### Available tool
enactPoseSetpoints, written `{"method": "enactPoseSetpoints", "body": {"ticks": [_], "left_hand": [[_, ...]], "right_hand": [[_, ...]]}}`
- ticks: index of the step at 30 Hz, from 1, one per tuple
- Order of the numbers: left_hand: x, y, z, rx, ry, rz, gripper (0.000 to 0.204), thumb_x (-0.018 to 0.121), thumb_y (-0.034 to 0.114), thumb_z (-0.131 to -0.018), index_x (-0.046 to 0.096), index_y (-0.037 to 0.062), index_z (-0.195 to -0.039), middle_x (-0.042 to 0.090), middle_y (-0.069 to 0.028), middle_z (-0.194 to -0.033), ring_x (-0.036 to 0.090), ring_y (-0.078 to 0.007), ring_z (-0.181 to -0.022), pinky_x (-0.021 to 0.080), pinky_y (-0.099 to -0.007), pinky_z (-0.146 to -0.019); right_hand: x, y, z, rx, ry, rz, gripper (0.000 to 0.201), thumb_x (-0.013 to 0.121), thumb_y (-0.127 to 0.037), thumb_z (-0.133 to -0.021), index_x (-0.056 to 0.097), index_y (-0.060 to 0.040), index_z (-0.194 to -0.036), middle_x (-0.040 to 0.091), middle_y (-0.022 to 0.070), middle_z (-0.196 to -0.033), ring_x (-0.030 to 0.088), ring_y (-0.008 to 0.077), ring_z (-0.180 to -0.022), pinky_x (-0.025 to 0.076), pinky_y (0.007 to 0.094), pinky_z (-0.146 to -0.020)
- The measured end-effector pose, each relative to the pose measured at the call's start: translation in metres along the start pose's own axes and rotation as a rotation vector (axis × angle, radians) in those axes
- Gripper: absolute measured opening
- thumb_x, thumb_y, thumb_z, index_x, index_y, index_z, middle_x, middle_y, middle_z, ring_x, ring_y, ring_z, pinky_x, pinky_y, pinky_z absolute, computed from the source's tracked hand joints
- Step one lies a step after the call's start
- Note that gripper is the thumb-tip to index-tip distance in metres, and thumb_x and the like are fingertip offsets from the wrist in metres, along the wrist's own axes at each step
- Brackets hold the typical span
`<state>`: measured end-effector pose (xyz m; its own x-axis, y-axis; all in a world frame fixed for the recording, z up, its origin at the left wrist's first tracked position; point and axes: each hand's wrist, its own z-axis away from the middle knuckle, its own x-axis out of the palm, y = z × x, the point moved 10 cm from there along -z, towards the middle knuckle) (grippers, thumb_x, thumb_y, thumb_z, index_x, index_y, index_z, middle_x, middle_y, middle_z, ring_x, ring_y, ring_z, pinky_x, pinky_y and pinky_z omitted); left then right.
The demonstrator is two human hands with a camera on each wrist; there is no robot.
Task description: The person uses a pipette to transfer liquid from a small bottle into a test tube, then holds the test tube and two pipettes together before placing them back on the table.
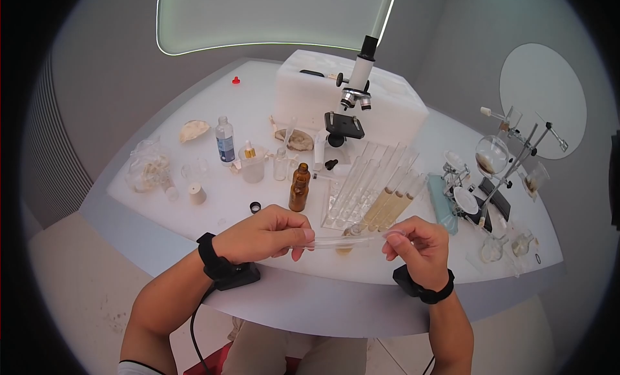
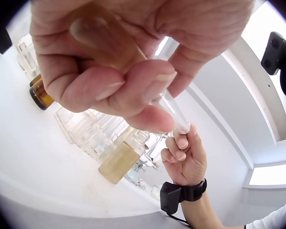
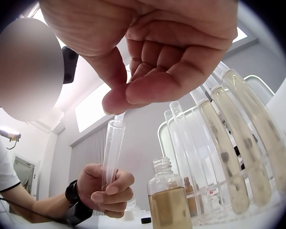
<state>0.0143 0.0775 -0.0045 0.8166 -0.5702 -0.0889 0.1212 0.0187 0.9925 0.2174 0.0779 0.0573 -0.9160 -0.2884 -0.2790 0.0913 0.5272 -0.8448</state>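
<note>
My left hand (image 1: 261, 236) grips a clear test tube (image 1: 339, 243), held nearly level over the front of the table. In the left wrist view the tube's rounded end (image 2: 88, 28) lies in the palm and looks brownish. Thumb and forefinger of my right hand (image 1: 421, 247) pinch a small clear piece (image 3: 119, 116) at the tube's mouth; its kind I cannot tell, as the fingers hide most of it. Just beyond the tube stands an open clear bottle (image 3: 169, 205) of yellowish liquid. Close past my left hand is a brown glass bottle (image 1: 299, 191).
A clear rack (image 1: 330, 215) holds several tubes, some with cloudy liquid (image 1: 381, 210). Behind it stand a microscope (image 1: 349, 104) and a white box (image 1: 300, 91). Stands with a round flask (image 1: 492, 152) are at right. A labelled bottle (image 1: 225, 142) and beaker (image 1: 252, 167) stand left.
</note>
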Motion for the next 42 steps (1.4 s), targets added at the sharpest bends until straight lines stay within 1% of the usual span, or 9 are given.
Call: {"method": "enactPoseSetpoints", "body": {"ticks": [11, 14, 17, 19, 21, 24, 27, 31, 42], "left_hand": [[-0.001, 0.0, -0.001, 0.004, 0.001, 0.017, 0.029, 0.056, 0.028, -0.1, 0.068, 0.0022, -0.093, 0.061, 0.0007, -0.069, 0.041, -0.0036, -0.057, 0.034, -0.0203, -0.053], [-0.001, 0.001, 0.0, 0.006, 0.01, 0.023, 0.029, 0.056, 0.028, -0.1, 0.068, 0.0022, -0.093, 0.061, 0.0003, -0.069, 0.041, -0.0036, -0.057, 0.034, -0.0203, -0.053], [-0.002, 0.0, 0.0, 0.01, 0.012, 0.033, 0.03, 0.056, 0.028, -0.1, 0.068, 0.002, -0.093, 0.061, -0.0002, -0.069, 0.041, -0.0036, -0.057, 0.034, -0.0203, -0.052], [-0.004, 0.002, 0.0, 0.023, 0.025, 0.017, 0.029, 0.056, 0.027, -0.099, 0.068, 0.0018, -0.093, 0.061, -0.0005, -0.069, 0.04, -0.0039, -0.056, 0.033, -0.0204, -0.052], [-0.006, 0.002, -0.001, 0.025, 0.055, 0.023, 0.028, 0.056, 0.027, -0.099, 0.068, 0.0017, -0.092, 0.06, -0.0006, -0.068, 0.04, -0.0039, -0.055, 0.033, -0.0205, -0.051], [-0.012, 0.003, 0.0, 0.039, 0.108, 0.042, 0.028, 0.056, 0.026, -0.098, 0.068, 0.0019, -0.091, 0.06, -0.0008, -0.067, 0.04, -0.0042, -0.055, 0.033, -0.0207, -0.051], [-0.018, 0.004, 0.0, 0.066, 0.157, 0.064, 0.028, 0.055, 0.025, -0.098, 0.068, 0.0022, -0.09, 0.059, -0.0011, -0.066, 0.04, -0.0045, -0.055, 0.033, -0.0206, -0.05], [-0.022, 0.006, 0.001, 0.079, 0.203, 0.065, 0.032, 0.052, 0.029, -0.1, 0.067, 0.0021, -0.089, 0.059, -0.0029, -0.066, 0.041, -0.0057, -0.054, 0.034, -0.0208, -0.052], [-0.021, 0.005, 0.0, 0.071, 0.191, 0.065, 0.032, 0.052, 0.029, -0.1, 0.066, 0.0021, -0.089, 0.058, -0.0027, -0.066, 0.041, -0.0058, -0.053, 0.034, -0.0208, -0.052]], "right_hand": [[0.0, -0.002, -0.001, -0.014, -0.013, -0.03, 0.012, 0.065, -0.007, -0.093, 0.068, 0.0019, -0.101, 0.069, 0.0081, -0.078, 0.065, 0.0122, -0.064, 0.052, 0.0223, -0.058], [-0.005, 0.001, -0.001, 0.029, 0.039, -0.085, 0.015, 0.064, -0.009, -0.094, 0.067, 0.0019, -0.103, 0.069, 0.0089, -0.081, 0.064, 0.0118, -0.062, 0.051, 0.0224, -0.059], [-0.019, 0.001, -0.003, -0.023, 0.141, -0.151, 0.019, 0.062, -0.014, -0.096, 0.065, 0.0025, -0.105, 0.069, 0.0092, -0.081, 0.061, 0.011, -0.059, 0.049, 0.0219, -0.055], [-0.038, 0.004, -0.002, -0.042, 0.297, -0.266, 0.024, 0.059, -0.019, -0.099, 0.063, 0.0031, -0.106, 0.068, 0.0092, -0.08, 0.058, 0.0103, -0.056, 0.046, 0.0216, -0.051], [-0.048, 0.006, -0.003, -0.04, 0.356, -0.285, 0.026, 0.056, -0.023, -0.101, 0.061, 0.0017, -0.107, 0.066, 0.0061, -0.078, 0.055, 0.0094, -0.053, 0.043, 0.0215, -0.049], [-0.072, 0.011, 0.002, -0.015, 0.557, -0.415, 0.025, 0.053, -0.027, -0.102, 0.057, -0.0028, -0.107, 0.061, -0.0004, -0.077, 0.05, 0.0068, -0.051, 0.039, 0.021, -0.049], [-0.085, 0.013, 0.005, -0.017, 0.654, -0.486, 0.027, 0.053, -0.029, -0.102, 0.056, -0.0036, -0.109, 0.06, -0.0013, -0.078, 0.049, 0.006, -0.052, 0.036, 0.0202, -0.049], [-0.089, 0.014, 0.004, -0.027, 0.639, -0.511, 0.027, 0.052, -0.031, -0.102, 0.055, -0.0044, -0.11, 0.06, -0.0019, -0.08, 0.048, 0.0057, -0.053, 0.034, 0.0195, -0.05], [-0.072, 0.01, -0.001, -0.032, 0.551, -0.304, 0.023, 0.056, -0.024, -0.1, 0.058, -0.0013, -0.098, 0.06, 0.0012, -0.075, 0.05, 0.0063, -0.052, 0.041, 0.0194, -0.048]]}}
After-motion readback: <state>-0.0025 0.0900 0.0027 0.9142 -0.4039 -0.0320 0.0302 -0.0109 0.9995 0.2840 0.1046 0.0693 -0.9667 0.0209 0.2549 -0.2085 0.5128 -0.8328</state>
